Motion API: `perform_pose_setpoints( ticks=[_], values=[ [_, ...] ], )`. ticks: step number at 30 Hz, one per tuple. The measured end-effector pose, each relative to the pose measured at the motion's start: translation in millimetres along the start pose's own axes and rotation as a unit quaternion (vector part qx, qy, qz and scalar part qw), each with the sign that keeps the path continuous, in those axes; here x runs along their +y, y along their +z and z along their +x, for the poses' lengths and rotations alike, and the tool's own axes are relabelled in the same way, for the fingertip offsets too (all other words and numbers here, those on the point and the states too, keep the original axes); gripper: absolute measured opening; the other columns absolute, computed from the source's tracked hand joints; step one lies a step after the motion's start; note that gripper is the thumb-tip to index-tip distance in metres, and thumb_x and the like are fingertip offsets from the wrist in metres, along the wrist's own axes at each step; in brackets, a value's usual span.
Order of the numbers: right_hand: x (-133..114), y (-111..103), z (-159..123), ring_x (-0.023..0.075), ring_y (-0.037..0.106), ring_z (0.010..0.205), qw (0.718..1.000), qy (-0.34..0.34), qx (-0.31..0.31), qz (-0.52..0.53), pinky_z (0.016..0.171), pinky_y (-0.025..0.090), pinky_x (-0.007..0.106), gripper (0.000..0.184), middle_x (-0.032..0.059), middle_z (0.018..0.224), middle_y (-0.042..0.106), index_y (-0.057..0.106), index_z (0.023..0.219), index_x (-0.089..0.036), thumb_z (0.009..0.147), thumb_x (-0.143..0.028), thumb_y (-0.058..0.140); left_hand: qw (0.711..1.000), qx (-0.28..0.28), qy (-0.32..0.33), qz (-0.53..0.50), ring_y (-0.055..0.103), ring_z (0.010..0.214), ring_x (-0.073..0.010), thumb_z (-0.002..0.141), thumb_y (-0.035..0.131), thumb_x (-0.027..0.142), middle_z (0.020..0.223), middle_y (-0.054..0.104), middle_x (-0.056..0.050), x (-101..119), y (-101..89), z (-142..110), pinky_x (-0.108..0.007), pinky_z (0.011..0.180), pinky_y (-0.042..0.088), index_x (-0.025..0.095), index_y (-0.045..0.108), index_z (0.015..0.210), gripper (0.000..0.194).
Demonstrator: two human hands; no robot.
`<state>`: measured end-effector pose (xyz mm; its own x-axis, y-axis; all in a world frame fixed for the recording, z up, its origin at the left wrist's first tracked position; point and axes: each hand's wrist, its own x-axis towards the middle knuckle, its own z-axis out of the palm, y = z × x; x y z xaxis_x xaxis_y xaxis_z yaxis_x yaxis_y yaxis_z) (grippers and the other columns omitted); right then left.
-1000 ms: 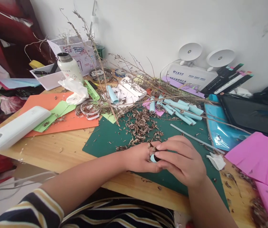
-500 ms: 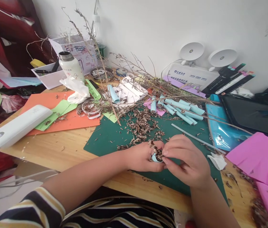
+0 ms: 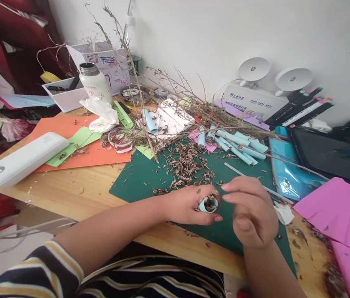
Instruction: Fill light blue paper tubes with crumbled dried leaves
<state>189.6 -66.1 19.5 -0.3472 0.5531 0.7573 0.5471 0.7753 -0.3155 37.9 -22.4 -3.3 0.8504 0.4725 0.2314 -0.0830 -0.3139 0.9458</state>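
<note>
My left hand [image 3: 190, 205] is wrapped round a light blue paper tube [image 3: 204, 207], its open end facing up. Crumbled dry leaves fill the tube's mouth, and a few bits lie on the thumb side of the hand. Just to the right, apart from the tube, my right hand [image 3: 254, 215] is open with its fingers curved and nothing seen in them. Both hands are over the green mat [image 3: 143, 178]. A pile of dry leaves [image 3: 184, 163] lies on the mat beyond my left hand.
Several rolled blue paper tubes [image 3: 240, 142] lie behind the mat, beside dry twigs [image 3: 190, 111]. Orange paper [image 3: 84, 155] and a white handheld device [image 3: 25, 159] are at left, with a bottle [image 3: 95, 85] behind. Pink paper [image 3: 333, 211] and a dark tablet-like panel [image 3: 333, 151] are at right.
My right hand has drawn away from the tube's mouth to the right and its fingers have parted. Leaves now show inside the tube. My left hand keeps its hold.
</note>
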Motion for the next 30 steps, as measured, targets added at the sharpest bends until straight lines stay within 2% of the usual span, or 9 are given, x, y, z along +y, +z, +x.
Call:
perform_pose_setpoints(
  ticks=[2,6,12,17,19,23,30],
  values=[
    [-1.7,1.7,2.6,0.0205,0.048,0.081,1.000,-0.004,0.003,0.009,0.067,0.041,0.039,0.025,0.0082,0.091,0.050,0.050,0.098,-0.019,0.081,-0.031,0.036,1.000,-0.016,0.018,0.006,0.041,0.058,-0.0073,0.071,0.053,0.029,0.066,0.042,0.003,-1.1,-0.8,0.3,-0.019,0.054,0.035,0.016,0.037,0.071,0.020],
    [-4.4,3.5,6.7,0.0196,0.049,0.080,0.999,-0.014,-0.040,0.008,0.068,0.041,0.038,0.023,0.0083,0.091,0.052,0.053,0.092,-0.019,0.081,-0.028,0.036,0.999,-0.036,0.034,0.016,0.038,0.058,-0.0074,0.073,0.049,0.026,0.064,0.038,0.003,-0.9,-2.1,1.7,-0.019,0.053,0.033,0.016,0.039,0.069,0.015],
    [-1.6,0.8,3.8,0.0196,0.050,0.077,0.996,-0.050,-0.012,0.066,0.063,0.042,0.037,0.026,0.0090,0.085,0.056,0.053,0.097,-0.013,0.076,-0.022,0.040,0.999,0.001,0.033,0.003,0.037,0.053,-0.0060,0.071,0.053,0.028,0.060,0.037,0.005,-0.4,-0.6,1.1,-0.018,0.050,0.031,0.017,0.033,0.069,0.022],
    [-3.0,-1.5,5.1,0.0213,0.050,0.079,0.994,-0.072,-0.052,0.064,0.063,0.041,0.039,0.030,0.0078,0.084,0.059,0.052,0.100,-0.015,0.072,-0.019,0.041,0.999,0.007,0.036,0.005,0.034,0.049,-0.0049,0.070,0.053,0.029,0.058,0.035,0.007,-1.5,-0.1,-0.9,-0.017,0.047,0.029,0.018,0.029,0.068,0.027],
    [-2.8,-1.3,4.9,0.0220,0.051,0.082,0.994,-0.077,-0.047,0.068,0.066,0.041,0.041,0.032,0.0082,0.087,0.058,0.051,0.101,-0.014,0.070,-0.015,0.041,0.999,0.009,0.035,0.003,0.035,0.050,-0.0052,0.070,0.053,0.029,0.059,0.036,0.006,-2.2,-0.2,-0.8,-0.017,0.047,0.030,0.018,0.030,0.068,0.026],
    [0.2,-1.4,2.4,0.0219,0.050,0.084,0.997,-0.050,-0.006,0.062,0.069,0.041,0.042,0.034,0.0092,0.095,0.056,0.052,0.099,-0.014,0.067,-0.011,0.042,0.999,-0.008,0.046,0.009,0.039,0.054,-0.0068,0.072,0.051,0.029,0.062,0.038,0.004,-3.0,-0.7,0.7,-0.018,0.050,0.032,0.017,0.034,0.069,0.021],
    [4.4,-5.2,-0.6,0.0224,0.048,0.086,0.999,0.030,-0.009,-0.014,0.073,0.040,0.041,0.028,0.0080,0.095,0.054,0.056,0.093,-0.018,0.069,-0.015,0.043,0.999,-0.003,0.042,0.001,0.042,0.056,-0.0077,0.072,0.053,0.028,0.065,0.043,0.003,-0.6,-0.8,-0.1,-0.019,0.053,0.035,0.017,0.037,0.074,0.019]
  ],
)
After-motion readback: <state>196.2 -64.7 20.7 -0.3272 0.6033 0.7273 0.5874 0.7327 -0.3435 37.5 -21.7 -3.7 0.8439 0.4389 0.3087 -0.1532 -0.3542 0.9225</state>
